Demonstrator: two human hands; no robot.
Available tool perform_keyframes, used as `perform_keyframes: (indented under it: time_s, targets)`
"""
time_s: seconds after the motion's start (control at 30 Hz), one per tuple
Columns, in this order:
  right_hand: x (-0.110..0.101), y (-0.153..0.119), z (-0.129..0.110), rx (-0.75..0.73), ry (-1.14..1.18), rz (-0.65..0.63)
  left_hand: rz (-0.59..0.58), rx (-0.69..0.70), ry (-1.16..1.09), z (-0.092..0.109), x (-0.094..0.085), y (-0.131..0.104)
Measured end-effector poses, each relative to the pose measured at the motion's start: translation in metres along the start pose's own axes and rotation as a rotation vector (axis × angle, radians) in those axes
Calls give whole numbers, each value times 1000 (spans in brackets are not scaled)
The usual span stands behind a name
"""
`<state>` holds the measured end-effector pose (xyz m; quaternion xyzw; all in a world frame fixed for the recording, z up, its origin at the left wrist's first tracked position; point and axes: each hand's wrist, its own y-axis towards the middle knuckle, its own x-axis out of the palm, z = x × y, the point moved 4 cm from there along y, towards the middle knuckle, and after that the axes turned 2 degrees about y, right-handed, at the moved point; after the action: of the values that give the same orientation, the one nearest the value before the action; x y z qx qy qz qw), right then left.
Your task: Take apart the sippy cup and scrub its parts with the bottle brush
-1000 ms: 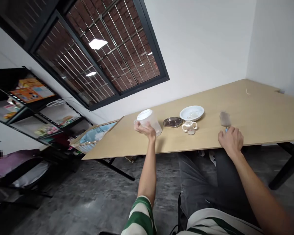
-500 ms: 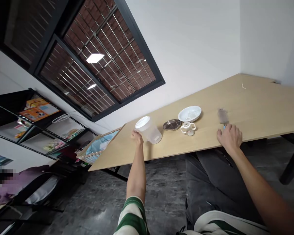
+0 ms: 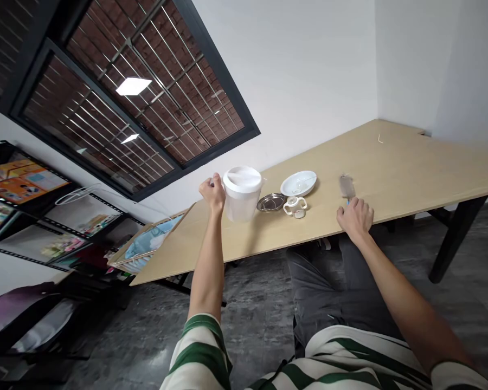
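Observation:
My left hand (image 3: 213, 192) is closed round the handle of a frosted plastic pitcher (image 3: 241, 206) with a white lid. The pitcher seems held above the tabletop, its shadow falling below and to the right. My right hand (image 3: 356, 218) is closed on a tool with a flat, greyish, roughly rectangular head (image 3: 347, 186), pointing away from me over the table; its exact kind is unclear. Between the hands are a round shiny metal divided plate (image 3: 271, 202), a white bowl (image 3: 298, 183) with something clear in it, and a small white two-handled cup (image 3: 295, 206).
A thin pale bent piece (image 3: 380, 138) lies at the far right of the wooden table (image 3: 423, 173). Left of the table are a crib-like basket (image 3: 146, 244) with blue cloth and a black shelf (image 3: 81, 208) holding boxes. A barred window (image 3: 158, 103) is behind.
The pitcher has risen and turned more upright in my left hand. My right hand keeps hold of the grey-headed tool. The whole view has shifted, moving the scene leftward.

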<state>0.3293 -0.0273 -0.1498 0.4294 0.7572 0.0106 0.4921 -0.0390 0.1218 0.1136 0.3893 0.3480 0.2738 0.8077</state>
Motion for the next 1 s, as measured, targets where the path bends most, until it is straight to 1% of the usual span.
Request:
perform_keyframes:
  time_s: [0.07,0.13,0.23,0.33,0.53,0.67,0.83,1.0]
  targets:
    - [-1,0,-1,-5,-3,-19,-30,180,26,26,5,-2]
    - [-2,0,-3,-12,-8,-34,-87,305,50,45,12,-8]
    - [-5,0,-5,-24,-31,-44,-219,442,122,65,25,-17]
    - [-7,-1,-7,-29,-38,-54,-317,558,181,76,37,-24]
    - [-8,-2,-8,-21,-26,-50,-363,682,252,91,53,-28]
    - [-8,-3,-8,-22,-40,-44,-401,755,320,96,66,-32]
    - [-8,-4,-9,-34,-49,-27,-433,765,372,93,80,-33]
    - [-7,-3,-8,-34,-45,-20,-437,754,373,89,87,-35]
